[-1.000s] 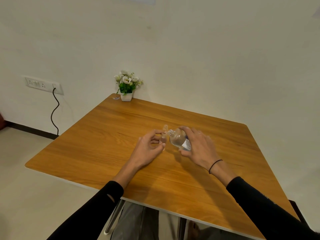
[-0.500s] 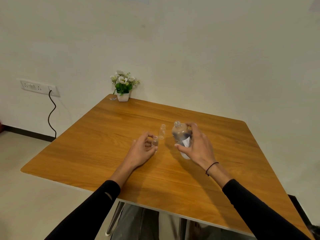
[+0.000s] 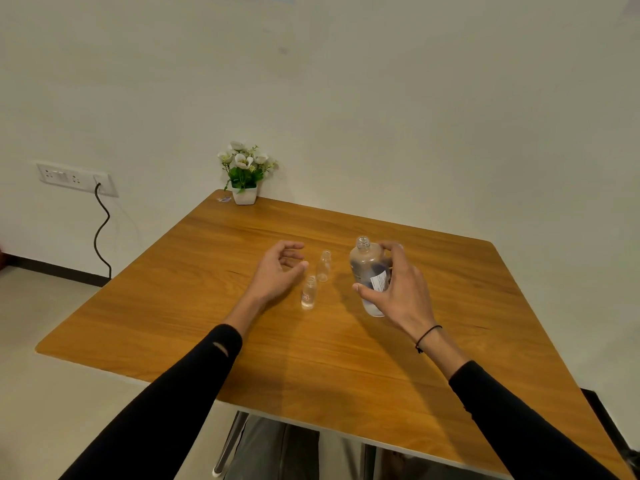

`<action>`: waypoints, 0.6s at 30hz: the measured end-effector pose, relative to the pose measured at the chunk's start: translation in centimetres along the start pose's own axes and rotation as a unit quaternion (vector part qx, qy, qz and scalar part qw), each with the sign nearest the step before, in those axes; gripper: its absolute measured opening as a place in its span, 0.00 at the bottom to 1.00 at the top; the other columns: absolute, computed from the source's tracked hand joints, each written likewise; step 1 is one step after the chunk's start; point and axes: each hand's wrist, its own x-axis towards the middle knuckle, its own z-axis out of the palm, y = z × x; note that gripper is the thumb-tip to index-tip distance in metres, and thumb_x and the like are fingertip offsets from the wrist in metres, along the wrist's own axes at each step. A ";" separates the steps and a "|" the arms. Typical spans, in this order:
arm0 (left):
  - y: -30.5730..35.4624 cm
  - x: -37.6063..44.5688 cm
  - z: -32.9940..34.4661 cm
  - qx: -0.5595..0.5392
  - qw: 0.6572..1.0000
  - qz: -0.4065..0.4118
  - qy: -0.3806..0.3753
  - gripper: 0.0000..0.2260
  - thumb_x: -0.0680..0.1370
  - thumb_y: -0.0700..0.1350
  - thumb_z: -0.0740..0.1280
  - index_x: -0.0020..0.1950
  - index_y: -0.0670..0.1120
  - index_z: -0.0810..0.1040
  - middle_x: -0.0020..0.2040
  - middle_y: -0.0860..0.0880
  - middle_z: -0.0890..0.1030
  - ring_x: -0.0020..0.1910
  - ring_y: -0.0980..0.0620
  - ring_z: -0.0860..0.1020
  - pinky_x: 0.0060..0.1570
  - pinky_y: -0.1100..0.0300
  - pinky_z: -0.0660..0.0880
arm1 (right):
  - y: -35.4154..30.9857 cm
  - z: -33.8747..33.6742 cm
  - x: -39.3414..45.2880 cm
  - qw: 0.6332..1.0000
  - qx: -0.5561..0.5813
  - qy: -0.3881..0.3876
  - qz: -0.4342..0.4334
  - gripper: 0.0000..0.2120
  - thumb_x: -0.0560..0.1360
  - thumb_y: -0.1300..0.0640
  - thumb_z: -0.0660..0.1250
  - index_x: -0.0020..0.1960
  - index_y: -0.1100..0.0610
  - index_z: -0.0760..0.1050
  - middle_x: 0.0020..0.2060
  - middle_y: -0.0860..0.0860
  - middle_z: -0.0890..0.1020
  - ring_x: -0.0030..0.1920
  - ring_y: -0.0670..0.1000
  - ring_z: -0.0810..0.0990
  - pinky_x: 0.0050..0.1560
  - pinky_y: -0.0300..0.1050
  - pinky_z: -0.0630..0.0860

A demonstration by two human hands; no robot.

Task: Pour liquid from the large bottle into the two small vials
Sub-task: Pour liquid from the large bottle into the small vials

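Right hand point(image 3: 403, 299): wrapped round upright large bottle point(image 3: 369, 271) | left hand point(image 3: 277, 273): loosely curled, holding nothing, just left of two upright vials point(image 3: 309, 292) | wooden table point(image 3: 207, 306).

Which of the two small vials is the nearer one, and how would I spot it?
On the wooden table, look between the left hand and the large bottle held in the right hand. The nearer vial stands upright just beside the left hand's thumb, closer to the person than the farther vial.
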 end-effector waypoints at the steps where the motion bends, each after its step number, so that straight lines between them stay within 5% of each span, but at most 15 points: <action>1: 0.2 1.0 0.2 0.025 0.999 0.005 -0.038 0.23 0.78 0.45 0.75 0.72 0.56 0.75 0.64 0.55 0.80 0.56 0.55 0.81 0.53 0.58 0.83 | 0.0 -0.1 0.1 1.000 0.004 0.003 0.001 0.40 0.66 0.42 0.83 0.70 0.47 0.66 0.53 0.44 0.80 0.45 0.50 0.81 0.44 0.50 0.83; 5: 0.6 4.2 1.4 0.100 0.980 0.026 -0.169 0.30 0.75 0.45 0.79 0.75 0.58 0.74 0.67 0.55 0.78 0.57 0.53 0.81 0.53 0.59 0.80 | 0.2 -0.4 0.7 1.000 0.009 0.013 -0.004 0.41 0.65 0.42 0.83 0.71 0.46 0.65 0.53 0.42 0.77 0.45 0.48 0.81 0.43 0.50 0.84; 8: 0.3 5.3 2.4 0.137 0.967 0.049 -0.207 0.19 0.76 0.45 0.79 0.65 0.57 0.81 0.61 0.55 0.83 0.58 0.55 0.81 0.62 0.52 0.80 | 0.4 -0.6 1.1 1.000 0.011 0.012 -0.003 0.41 0.65 0.41 0.83 0.70 0.45 0.65 0.54 0.43 0.78 0.46 0.48 0.80 0.43 0.48 0.84; 14: 2.0 4.4 2.4 0.095 0.980 0.128 -0.122 0.11 0.78 0.48 0.77 0.60 0.53 0.85 0.57 0.55 0.86 0.56 0.59 0.83 0.60 0.55 0.82 | 0.3 -0.6 1.4 1.000 0.013 0.012 -0.011 0.40 0.66 0.42 0.83 0.70 0.46 0.66 0.55 0.44 0.79 0.46 0.47 0.80 0.40 0.40 0.79; 18: 4.0 2.4 0.8 0.067 0.976 0.184 -0.092 0.08 0.78 0.51 0.77 0.55 0.59 0.83 0.58 0.54 0.86 0.55 0.59 0.83 0.53 0.59 0.83 | 0.2 -0.4 1.2 1.000 -0.003 0.004 -0.016 0.40 0.66 0.41 0.82 0.71 0.44 0.67 0.57 0.47 0.83 0.46 0.49 0.81 0.41 0.44 0.80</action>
